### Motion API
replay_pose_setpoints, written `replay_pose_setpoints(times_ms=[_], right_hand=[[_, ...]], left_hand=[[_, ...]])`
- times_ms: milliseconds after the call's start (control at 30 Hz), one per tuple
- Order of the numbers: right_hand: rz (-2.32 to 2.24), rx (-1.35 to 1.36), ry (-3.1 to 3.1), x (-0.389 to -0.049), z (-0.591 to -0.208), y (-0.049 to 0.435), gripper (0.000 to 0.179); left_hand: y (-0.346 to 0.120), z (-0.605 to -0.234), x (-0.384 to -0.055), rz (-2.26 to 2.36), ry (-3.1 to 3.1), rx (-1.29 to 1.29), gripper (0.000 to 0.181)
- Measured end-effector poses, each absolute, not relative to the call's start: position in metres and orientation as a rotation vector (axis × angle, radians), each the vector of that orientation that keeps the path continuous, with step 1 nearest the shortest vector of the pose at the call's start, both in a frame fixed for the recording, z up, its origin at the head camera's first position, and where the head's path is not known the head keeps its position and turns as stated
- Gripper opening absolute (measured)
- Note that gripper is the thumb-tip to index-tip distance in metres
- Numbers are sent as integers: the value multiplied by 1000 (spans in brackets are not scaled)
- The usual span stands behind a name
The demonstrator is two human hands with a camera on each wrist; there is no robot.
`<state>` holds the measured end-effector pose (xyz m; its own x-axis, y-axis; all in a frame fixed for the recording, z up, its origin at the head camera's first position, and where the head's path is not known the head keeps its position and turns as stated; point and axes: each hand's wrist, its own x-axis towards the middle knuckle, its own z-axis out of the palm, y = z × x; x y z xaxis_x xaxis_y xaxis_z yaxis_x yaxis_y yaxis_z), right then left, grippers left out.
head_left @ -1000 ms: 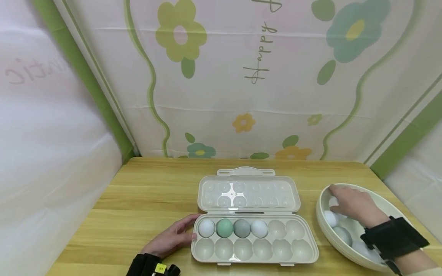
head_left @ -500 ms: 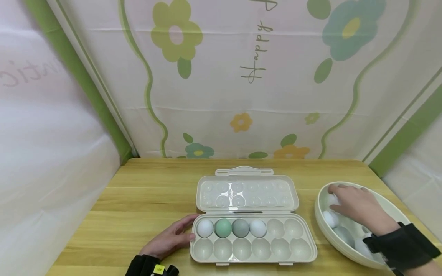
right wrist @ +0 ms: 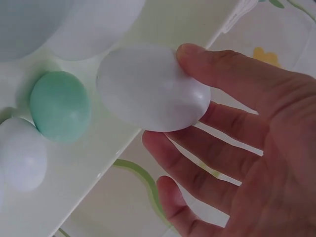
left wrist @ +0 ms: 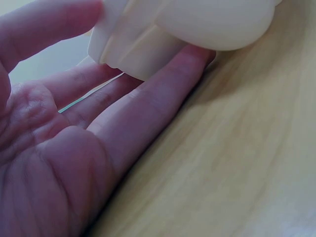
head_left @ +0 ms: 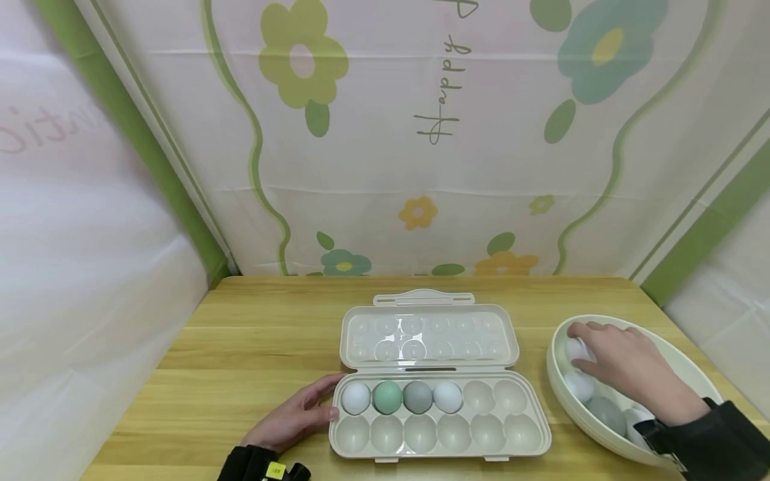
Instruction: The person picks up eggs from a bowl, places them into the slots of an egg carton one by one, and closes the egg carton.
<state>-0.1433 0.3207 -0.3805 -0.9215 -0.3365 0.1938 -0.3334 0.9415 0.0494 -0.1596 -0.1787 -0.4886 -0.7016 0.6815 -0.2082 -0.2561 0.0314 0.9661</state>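
Observation:
A cream egg box (head_left: 421,434) lies with its clear lid (head_left: 430,334) folded back. Along its back row, from the left, sit a white egg (head_left: 356,399), a green egg (head_left: 387,397), a grey egg (head_left: 418,397) and another white egg (head_left: 448,397). My left hand (head_left: 291,417) grips the box's left end, thumb at the rim and fingers (left wrist: 143,113) reaching beneath. Inside the cream bowl (head_left: 680,361), my right hand (head_left: 622,357) pinches a white egg (right wrist: 148,89) between thumb and fingertips, near the bowl's wall.
More eggs lie in the bowl: a white egg (head_left: 579,386), a grey egg (head_left: 606,414) and, in the right wrist view, a green egg (right wrist: 60,106). The wooden table (head_left: 271,334) ends at a flowered cloth wall (head_left: 361,153).
My right hand stays at the same white egg in the bowl, its wrist turned and shifted slightly right. More of that egg shows now. The left hand keeps its hold on the box.

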Motion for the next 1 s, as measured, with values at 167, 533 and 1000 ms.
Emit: replay_pose_setpoints(times_ms=[167, 533, 1000], right_hand=[[-39, 519, -2865, -138, -375, 317, 40], [-16, 561, -2804, -128, -365, 306, 42], [-18, 581, -2770, -119, -352, 284, 41]], left_hand=[[-179, -489, -159, 1759, 1627, 457, 49], [-179, -489, -160, 1748, 1638, 448, 49], [-178, -484, -159, 1751, 1622, 448, 49]])
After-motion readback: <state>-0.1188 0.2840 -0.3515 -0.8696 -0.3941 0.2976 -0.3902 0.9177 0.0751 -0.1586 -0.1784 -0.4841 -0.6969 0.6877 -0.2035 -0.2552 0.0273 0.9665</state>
